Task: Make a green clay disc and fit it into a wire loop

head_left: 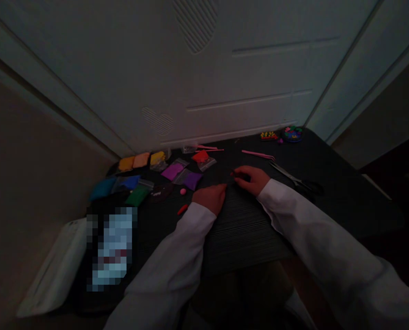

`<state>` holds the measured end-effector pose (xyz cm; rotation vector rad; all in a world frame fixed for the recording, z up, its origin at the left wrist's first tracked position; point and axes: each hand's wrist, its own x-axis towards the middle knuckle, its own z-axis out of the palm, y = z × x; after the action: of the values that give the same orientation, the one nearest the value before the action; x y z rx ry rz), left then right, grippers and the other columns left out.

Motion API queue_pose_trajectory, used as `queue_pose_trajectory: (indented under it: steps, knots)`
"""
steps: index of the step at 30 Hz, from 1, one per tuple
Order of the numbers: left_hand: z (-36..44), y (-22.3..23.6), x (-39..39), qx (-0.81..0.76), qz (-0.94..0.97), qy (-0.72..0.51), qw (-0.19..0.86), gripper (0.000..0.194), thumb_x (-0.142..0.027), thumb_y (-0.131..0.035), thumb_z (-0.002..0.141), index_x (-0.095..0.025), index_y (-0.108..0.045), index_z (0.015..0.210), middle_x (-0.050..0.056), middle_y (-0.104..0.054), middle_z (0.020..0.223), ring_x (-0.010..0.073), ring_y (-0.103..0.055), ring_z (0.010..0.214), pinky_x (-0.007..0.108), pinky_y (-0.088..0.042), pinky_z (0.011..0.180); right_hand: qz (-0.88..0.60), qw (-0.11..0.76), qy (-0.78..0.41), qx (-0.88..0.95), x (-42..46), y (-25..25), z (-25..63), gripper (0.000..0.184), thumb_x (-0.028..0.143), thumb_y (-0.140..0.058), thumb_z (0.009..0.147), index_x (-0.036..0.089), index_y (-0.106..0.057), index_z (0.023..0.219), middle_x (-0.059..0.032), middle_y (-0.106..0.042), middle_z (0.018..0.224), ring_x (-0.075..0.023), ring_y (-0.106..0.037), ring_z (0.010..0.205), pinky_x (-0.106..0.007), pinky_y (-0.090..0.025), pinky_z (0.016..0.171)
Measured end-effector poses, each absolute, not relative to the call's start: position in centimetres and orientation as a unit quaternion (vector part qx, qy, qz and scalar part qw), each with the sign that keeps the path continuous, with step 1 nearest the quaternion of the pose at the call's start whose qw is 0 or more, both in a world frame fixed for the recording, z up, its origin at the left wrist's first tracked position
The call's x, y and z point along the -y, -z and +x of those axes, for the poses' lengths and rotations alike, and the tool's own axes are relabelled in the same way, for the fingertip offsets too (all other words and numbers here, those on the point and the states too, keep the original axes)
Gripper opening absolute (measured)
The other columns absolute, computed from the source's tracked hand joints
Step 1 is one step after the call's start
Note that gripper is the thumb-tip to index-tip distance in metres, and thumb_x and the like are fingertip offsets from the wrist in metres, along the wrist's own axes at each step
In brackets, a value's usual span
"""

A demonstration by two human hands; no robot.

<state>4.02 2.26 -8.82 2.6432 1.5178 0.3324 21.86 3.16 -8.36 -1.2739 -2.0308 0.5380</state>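
The scene is dim. My left hand [209, 197] rests on the dark table [245, 229], fingers curled and pinched toward the middle. My right hand [252, 179] lies just right of it, fingers closed around a small dark-red piece [233, 173] that I cannot make out clearly. The two hands almost meet at the fingertips. Both arms wear white sleeves. A small pink ball [183, 191] and a red bit [182, 210] lie just left of my left hand.
Several small bags of coloured clay lie at the back left: orange [134, 162], yellow [157, 158], purple [173, 171], red [201, 156], blue [129, 182], green [137, 195]. Scissors [294, 179] and a pink tool [257, 154] lie right. Small colourful figures [292, 134] stand by the door. A white bag [53, 270] sits left.
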Motion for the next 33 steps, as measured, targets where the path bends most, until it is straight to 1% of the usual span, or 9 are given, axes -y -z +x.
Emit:
queue_pose_trajectory:
  steps: [2, 4, 7, 9, 12, 15, 20, 27, 33]
  knots:
    - [3.8, 8.6, -2.2, -0.492, 0.860, -0.128, 0.036, 0.033, -0.029, -0.034, 0.079, -0.027, -0.049, 0.109, 0.002, -0.063, 0.093, 0.0169, -0.059, 0.076, 0.027, -0.043, 0.063, -0.491, 0.334, -0.209, 0.777, -3.2, 8.3, 21.9, 0.022, 0.020, -0.048, 0.070, 0.018, -0.056, 0.091, -0.0013, -0.057, 0.078, -0.0121, -0.051, 0.071, -0.025, -0.039, 0.067]
    - [3.4, 8.2, -2.1, -0.497, 0.854, -0.149, 0.031, 0.033, -0.028, -0.035, 0.078, -0.025, -0.049, 0.108, 0.002, -0.064, 0.089, 0.0161, -0.059, 0.073, 0.026, -0.042, 0.062, -0.490, 0.334, -0.210, 0.777, -3.2, 8.4, 21.9, 0.023, 0.020, -0.049, 0.070, 0.017, -0.056, 0.091, -0.0014, -0.057, 0.079, -0.0122, -0.051, 0.072, -0.025, -0.040, 0.067]
    - [3.1, 7.7, -2.3, -0.506, 0.840, -0.195, 0.029, 0.027, -0.025, -0.038, 0.076, -0.024, -0.055, 0.098, 0.001, -0.064, 0.081, 0.0140, -0.057, 0.067, 0.025, -0.042, 0.062, -0.490, 0.337, -0.212, 0.775, -3.2, 8.5, 22.0, 0.024, 0.020, -0.049, 0.069, 0.017, -0.056, 0.092, -0.0017, -0.057, 0.081, -0.0123, -0.051, 0.073, -0.025, -0.040, 0.068]
    - [2.9, 7.5, -2.5, -0.517, 0.818, -0.250, 0.037, 0.024, -0.025, -0.041, 0.074, -0.021, -0.055, 0.093, 0.001, -0.062, 0.076, 0.0128, -0.056, 0.066, 0.024, -0.042, 0.063, -0.490, 0.337, -0.214, 0.775, -3.2, 8.5, 22.0, 0.024, 0.019, -0.049, 0.069, 0.017, -0.056, 0.092, -0.0019, -0.058, 0.082, -0.0123, -0.052, 0.073, -0.025, -0.039, 0.068]
    - [2.8, 7.7, -3.2, -0.540, 0.780, -0.309, 0.065, 0.031, -0.026, -0.049, 0.068, -0.015, -0.050, 0.097, 0.003, -0.059, 0.079, 0.0129, -0.053, 0.069, 0.025, -0.043, 0.065, -0.484, 0.335, -0.216, 0.779, -3.3, 8.5, 21.9, 0.025, 0.019, -0.048, 0.069, 0.016, -0.056, 0.093, -0.0023, -0.058, 0.082, -0.0121, -0.051, 0.073, -0.024, -0.039, 0.068]
    - [2.7, 8.3, -3.8, -0.524, 0.792, -0.290, 0.120, 0.041, -0.025, -0.053, 0.065, -0.015, -0.046, 0.104, 0.004, -0.058, 0.087, 0.0134, -0.052, 0.073, 0.027, -0.043, 0.067, -0.483, 0.333, -0.215, 0.781, -3.3, 8.5, 21.9, 0.024, 0.019, -0.048, 0.069, 0.016, -0.056, 0.092, -0.0020, -0.057, 0.081, -0.0118, -0.051, 0.072, -0.024, -0.039, 0.067]
    - [2.8, 9.1, -4.3, -0.509, 0.801, -0.257, 0.183, 0.042, -0.024, -0.053, 0.066, -0.018, -0.046, 0.106, 0.003, -0.060, 0.085, 0.0133, -0.053, 0.073, 0.029, -0.044, 0.068, -0.494, 0.333, -0.213, 0.774, -3.2, 8.4, 21.8, 0.024, 0.018, -0.050, 0.068, 0.018, -0.056, 0.091, -0.0009, -0.057, 0.078, -0.0115, -0.050, 0.070, -0.024, -0.039, 0.065]
    - [2.7, 9.4, -4.5, -0.504, 0.799, -0.272, 0.183, 0.036, -0.022, -0.053, 0.066, -0.020, -0.049, 0.102, 0.001, -0.060, 0.082, 0.0133, -0.054, 0.074, 0.029, -0.044, 0.068, -0.497, 0.332, -0.214, 0.773, -3.2, 8.3, 21.9, 0.024, 0.019, -0.050, 0.068, 0.018, -0.056, 0.091, 0.0001, -0.056, 0.075, -0.0108, -0.050, 0.068, -0.023, -0.039, 0.064]
    - [2.6, 9.4, -4.6, -0.514, 0.801, -0.251, 0.175, 0.030, -0.024, -0.053, 0.066, -0.019, -0.053, 0.095, 0.002, -0.061, 0.082, 0.0149, -0.054, 0.076, 0.030, -0.044, 0.069, -0.494, 0.327, -0.210, 0.777, -3.3, 8.6, 22.0, 0.024, 0.019, -0.050, 0.067, 0.018, -0.056, 0.090, 0.0002, -0.056, 0.075, -0.0111, -0.050, 0.068, -0.024, -0.039, 0.065]
